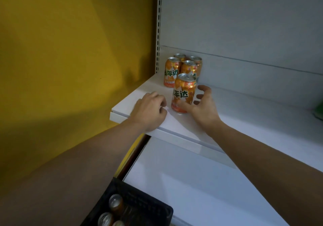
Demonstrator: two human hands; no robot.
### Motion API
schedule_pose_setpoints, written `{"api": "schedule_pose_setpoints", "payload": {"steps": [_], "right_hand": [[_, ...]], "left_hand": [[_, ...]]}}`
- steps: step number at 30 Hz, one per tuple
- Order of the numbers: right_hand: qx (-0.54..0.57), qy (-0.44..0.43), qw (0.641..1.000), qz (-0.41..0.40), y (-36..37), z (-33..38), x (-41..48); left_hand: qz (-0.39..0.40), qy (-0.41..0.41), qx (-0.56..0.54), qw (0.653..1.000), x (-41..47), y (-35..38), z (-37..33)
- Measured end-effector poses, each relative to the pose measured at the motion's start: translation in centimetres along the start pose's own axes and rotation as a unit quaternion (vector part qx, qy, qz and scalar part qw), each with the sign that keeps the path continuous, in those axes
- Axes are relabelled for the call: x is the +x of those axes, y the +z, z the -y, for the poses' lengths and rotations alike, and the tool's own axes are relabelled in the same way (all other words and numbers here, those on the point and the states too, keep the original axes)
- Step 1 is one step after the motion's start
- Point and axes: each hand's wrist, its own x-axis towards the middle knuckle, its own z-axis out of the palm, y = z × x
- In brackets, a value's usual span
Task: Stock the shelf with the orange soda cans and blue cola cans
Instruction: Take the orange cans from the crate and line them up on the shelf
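While upright, glossy cylindrical orange soda can (183,94)

Mustard-yellow wall (61,51) on left, soft shadows across it. Slotted metal upright (158,24) beside pale grey back panel (244,16). Dim light.

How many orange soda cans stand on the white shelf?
5 orange metal soda cans: four clustered at the back, one in front by the right hand; others may be hidden.

orange soda cans (183,93) on shelf (244,114): 5 | can tops (115,200) in black crate (148,206): 3 | crates: 1
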Motion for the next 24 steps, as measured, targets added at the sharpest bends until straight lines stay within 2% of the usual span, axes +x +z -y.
{"api": "schedule_pose_setpoints", "payload": {"steps": [8,24], "right_hand": [[-0.018,-0.020,0.999,-0.047,1.3,0.2,1.0],[-0.072,0.020,0.991,-0.108,-3.3,-1.1,3.3]], "left_hand": [[0.026,0.024,0.050,0.998,0.1,0.4,0.3],[0.062,0.027,0.015,0.998,0.0,0.2,0.3]]}}
